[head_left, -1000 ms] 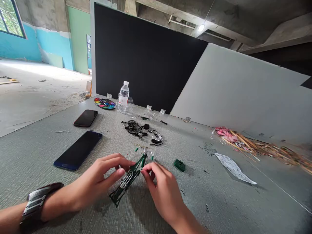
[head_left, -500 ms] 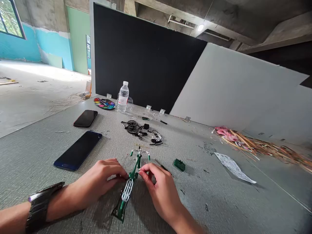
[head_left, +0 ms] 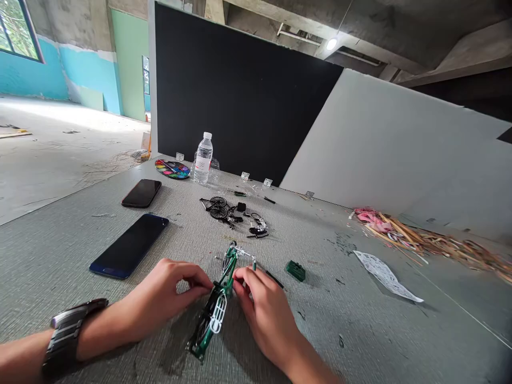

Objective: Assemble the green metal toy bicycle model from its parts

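A small green model bicycle frame (head_left: 216,306) with a silver rack and handlebars stands low over the grey table (head_left: 360,330) in front of me. My left hand (head_left: 168,290) pinches its left side with fingers closed. On the other side my right hand (head_left: 264,309) grips the frame near the handlebars, fingers closed too. A small green block (head_left: 295,270) lies just right of my right hand. A thin dark tool (head_left: 274,279) rests beside my right fingers. Black bicycle parts (head_left: 234,214), among them wheels, lie farther back.
Two dark phones (head_left: 130,245) (head_left: 141,193) lie at the left. A water bottle (head_left: 202,159) and a paint palette (head_left: 172,169) stand at the back by a black board. A printed sheet (head_left: 386,276) and a heap of straw and pink scraps (head_left: 420,240) lie right.
The green frame has rolled in my fingers, so its silver rack now faces right and the handlebars lean right. Both hands stay in nearly the same place.
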Demonstrator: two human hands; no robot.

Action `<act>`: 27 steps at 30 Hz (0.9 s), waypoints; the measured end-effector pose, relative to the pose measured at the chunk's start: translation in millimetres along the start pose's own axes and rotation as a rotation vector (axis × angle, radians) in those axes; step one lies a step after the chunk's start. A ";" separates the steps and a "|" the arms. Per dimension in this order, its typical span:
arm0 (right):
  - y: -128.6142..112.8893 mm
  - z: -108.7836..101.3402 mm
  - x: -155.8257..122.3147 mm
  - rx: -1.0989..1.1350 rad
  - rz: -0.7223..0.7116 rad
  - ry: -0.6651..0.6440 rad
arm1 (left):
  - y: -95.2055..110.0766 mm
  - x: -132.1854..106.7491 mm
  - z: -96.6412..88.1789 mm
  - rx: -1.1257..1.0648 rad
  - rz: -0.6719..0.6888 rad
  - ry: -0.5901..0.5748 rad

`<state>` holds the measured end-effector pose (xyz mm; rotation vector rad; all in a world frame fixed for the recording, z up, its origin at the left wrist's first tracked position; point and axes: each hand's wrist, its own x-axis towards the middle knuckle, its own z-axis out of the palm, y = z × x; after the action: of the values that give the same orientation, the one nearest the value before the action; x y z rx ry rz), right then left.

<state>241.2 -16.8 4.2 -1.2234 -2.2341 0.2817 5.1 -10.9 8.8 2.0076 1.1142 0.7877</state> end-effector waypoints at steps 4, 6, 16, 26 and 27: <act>0.4 0.9 -0.4 0.004 0.005 -0.008 | 2.9 0.9 -1.5 0.001 -0.026 -0.014; -0.1 1.9 -0.9 0.008 0.007 -0.001 | 4.3 0.9 -1.7 0.015 -0.039 -0.021; -3.8 -1.7 0.6 0.037 0.042 0.006 | -1.4 -0.6 1.7 0.067 0.012 0.006; -5.1 -4.5 0.3 0.112 0.101 -0.074 | -2.2 -1.8 4.5 0.033 0.064 0.002; -5.2 -4.7 0.2 0.108 0.103 -0.082 | -4.2 -2.1 4.6 0.043 0.088 0.006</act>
<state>240.2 -19.9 10.3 -1.2917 -2.1964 0.4947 5.9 -12.4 2.5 2.1041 1.0604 0.8206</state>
